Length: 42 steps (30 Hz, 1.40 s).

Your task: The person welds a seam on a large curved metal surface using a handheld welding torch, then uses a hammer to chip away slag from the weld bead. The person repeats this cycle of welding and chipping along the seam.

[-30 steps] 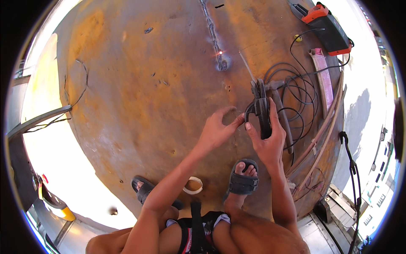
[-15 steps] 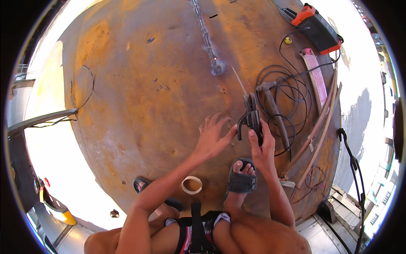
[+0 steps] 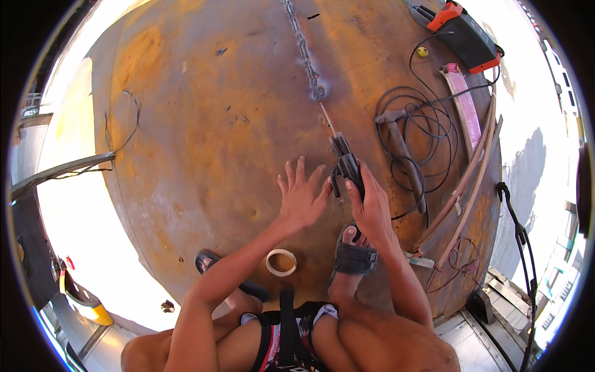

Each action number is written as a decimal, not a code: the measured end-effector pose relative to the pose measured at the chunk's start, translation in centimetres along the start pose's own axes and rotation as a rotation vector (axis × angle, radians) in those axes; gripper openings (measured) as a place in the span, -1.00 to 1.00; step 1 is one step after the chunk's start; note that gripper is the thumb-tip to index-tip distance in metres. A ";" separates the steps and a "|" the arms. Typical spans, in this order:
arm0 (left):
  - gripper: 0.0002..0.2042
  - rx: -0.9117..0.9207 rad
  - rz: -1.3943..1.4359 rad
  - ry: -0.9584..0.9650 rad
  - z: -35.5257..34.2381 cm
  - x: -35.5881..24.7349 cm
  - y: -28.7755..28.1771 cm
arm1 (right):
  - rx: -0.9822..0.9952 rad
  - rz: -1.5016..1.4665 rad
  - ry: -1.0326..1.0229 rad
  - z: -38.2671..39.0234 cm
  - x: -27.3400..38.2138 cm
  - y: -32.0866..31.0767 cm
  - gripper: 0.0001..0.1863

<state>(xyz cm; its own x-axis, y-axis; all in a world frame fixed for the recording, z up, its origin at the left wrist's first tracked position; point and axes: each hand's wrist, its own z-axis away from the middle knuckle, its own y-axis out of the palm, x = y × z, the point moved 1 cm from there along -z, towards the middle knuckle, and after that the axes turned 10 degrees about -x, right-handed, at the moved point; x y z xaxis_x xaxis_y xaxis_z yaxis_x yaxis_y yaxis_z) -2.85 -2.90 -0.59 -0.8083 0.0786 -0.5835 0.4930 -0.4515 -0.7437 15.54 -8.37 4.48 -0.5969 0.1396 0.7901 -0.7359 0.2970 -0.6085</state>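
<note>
My right hand [image 3: 372, 201] is wrapped round a black electrode holder [image 3: 347, 167]. A short welding rod [image 3: 328, 119] sticks out of its jaws, its tip close to the near end of a weld bead [image 3: 303, 51] on the rusty steel plate [image 3: 204, 118]. Whether rod and bead touch I cannot tell. My left hand [image 3: 302, 197] is spread open beside the holder, its thumb close to the holder's lever. Below it, between my sandalled feet, lies a pale ring [image 3: 281, 263], perhaps a tape roll.
To the right lie a hammer [image 3: 406, 158], a coiled black cable [image 3: 443, 133], a pink rod packet [image 3: 463, 108] and long thin strips [image 3: 455, 192]. A black and orange welding machine [image 3: 468, 40] stands at far right, near a small yellow ball [image 3: 423, 52]. A metal bar [image 3: 62, 177] meets the plate's left edge.
My right hand has swung the electrode holder left, bringing the rod tip to the bead's near end. My left hand has shifted slightly left and down, its fingers spreading upward.
</note>
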 end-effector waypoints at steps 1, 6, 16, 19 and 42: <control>-0.36 -0.019 -0.009 0.013 -0.2 0.2 0.0 | -0.001 0.015 -0.007 -0.2 0.0 0.3 -0.45; -0.36 -0.069 -0.010 0.037 -1.3 0.9 0.2 | 0.003 0.080 -0.023 -1.3 -0.2 1.2 -0.46; -0.37 -0.024 0.027 -0.079 -2.4 -1.1 -1.0 | -0.034 0.043 0.005 -2.7 -0.5 1.4 -0.48; -0.36 -0.014 0.029 -0.102 -2.8 -1.3 -1.2 | -0.014 0.036 0.019 -3.2 -0.4 1.2 -0.49; -0.26 -0.040 0.069 -0.093 -3.0 -1.2 -0.6 | -0.051 0.011 0.076 -3.0 -0.5 0.8 -0.48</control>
<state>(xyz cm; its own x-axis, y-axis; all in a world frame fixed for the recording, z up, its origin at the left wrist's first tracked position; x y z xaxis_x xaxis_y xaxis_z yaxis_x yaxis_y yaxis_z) -1.21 -0.02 -0.48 -0.7974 -0.0352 -0.6024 0.5595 -0.4171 -0.7162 16.22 -5.35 3.85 -0.5772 0.2141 0.7880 -0.7113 0.3423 -0.6140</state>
